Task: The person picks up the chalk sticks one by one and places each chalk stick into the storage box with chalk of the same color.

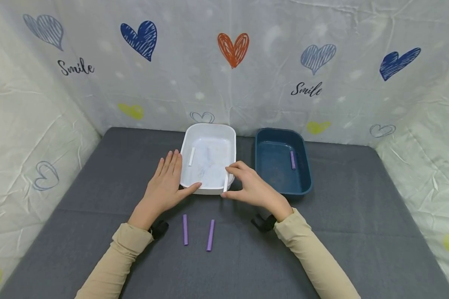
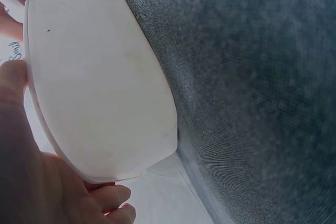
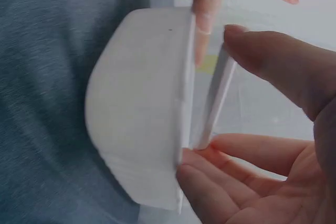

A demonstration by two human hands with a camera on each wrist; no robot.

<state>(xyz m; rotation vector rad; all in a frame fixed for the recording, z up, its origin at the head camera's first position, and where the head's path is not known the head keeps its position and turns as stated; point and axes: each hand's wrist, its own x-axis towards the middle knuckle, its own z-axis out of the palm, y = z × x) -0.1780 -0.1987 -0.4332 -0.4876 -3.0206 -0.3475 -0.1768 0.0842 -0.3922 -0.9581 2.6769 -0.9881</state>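
My right hand [image 1: 252, 185] pinches a white chalk stick [image 3: 216, 100] lengthwise between thumb and fingers, over the near right corner of a white tub [image 1: 208, 182]. Its fingertips are right at the rim in the right wrist view. My left hand [image 1: 165, 182] lies along the tub's left side with fingers straight and thumb across the near rim. Inside the tub rests another white chalk stick [image 1: 191, 157], and the bottom has faint bluish smudges. Two purple chalk sticks, one on the left [image 1: 185, 229] and one on the right [image 1: 210, 235], lie on the grey table between my forearms.
To the right of the white tub stands a dark blue tub [image 1: 260, 166] with a purple chalk stick [image 1: 292, 160] in it. The grey cloth-covered table [image 1: 359, 232] meets a white curtain [image 1: 187, 74] printed with hearts behind both tubs. A black strap [image 1: 263, 223] circles my right wrist.
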